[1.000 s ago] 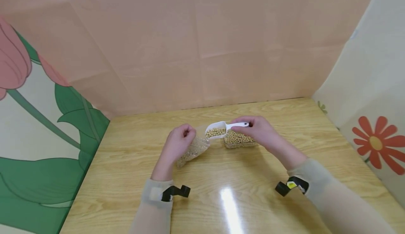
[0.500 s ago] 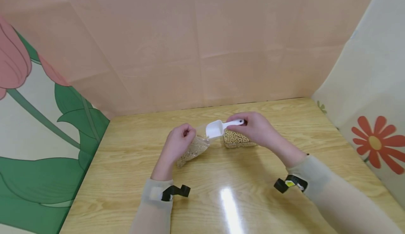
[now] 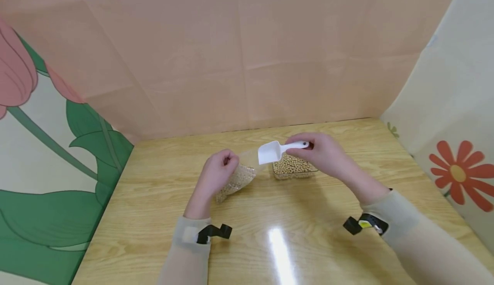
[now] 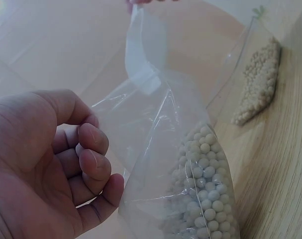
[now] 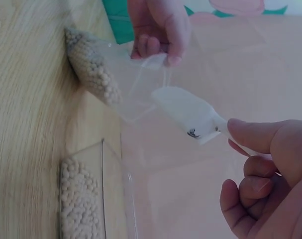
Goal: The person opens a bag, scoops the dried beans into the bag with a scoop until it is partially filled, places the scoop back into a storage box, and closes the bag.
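Observation:
My left hand (image 3: 221,169) pinches the top edge of a clear plastic bag (image 4: 155,129), whose lower part bulges with round pale soybeans (image 4: 210,184). In the right wrist view the bag slants, its bean-filled bottom on the table side. My right hand (image 3: 322,152) grips a small white scoop (image 3: 270,152) by its handle, thumb on top. Tilted, the scoop shows no beans in the head view; its lip overlaps the bag's mouth in the left wrist view. Below the right hand stands a clear rectangular container (image 5: 103,199) with more soybeans (image 3: 293,164).
Both hands are over a wood-grain table (image 3: 162,233). A pink sheet (image 3: 247,62) rises behind its far edge. Floral-printed sheets flank it, with a green-leafed tulip (image 3: 88,139) at left and a red flower (image 3: 459,173) at right.
The scoop, full of soybeans a second ago, has tipped toward the bag and now looks emptied. My right hand has since drawn slightly up and right. The left hand stays in place.

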